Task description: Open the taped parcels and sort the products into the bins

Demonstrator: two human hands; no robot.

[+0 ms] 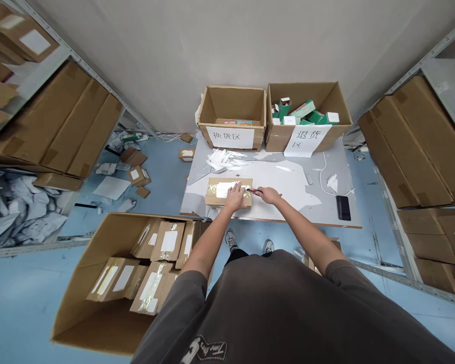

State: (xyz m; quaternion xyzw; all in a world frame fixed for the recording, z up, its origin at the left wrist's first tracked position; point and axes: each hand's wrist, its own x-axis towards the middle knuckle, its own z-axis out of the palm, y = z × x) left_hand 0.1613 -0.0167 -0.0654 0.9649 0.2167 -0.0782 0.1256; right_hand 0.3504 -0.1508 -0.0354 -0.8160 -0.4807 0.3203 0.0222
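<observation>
Left hand (234, 197), fingers apart, on box (212, 191); right hand (269, 195), fingers clamped on knife (255, 191); grey table (335, 174) beneath them, wall (167, 65) beyond.

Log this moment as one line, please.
left hand: spread on taped box | right hand: gripping cutter, tip at box's right end | box: on table, label up | phone: table's right side

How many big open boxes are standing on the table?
2. One open box stands at the back of the table, with a paper sign on its front. The other open box stands beside it on the right, with green packs inside.
</observation>
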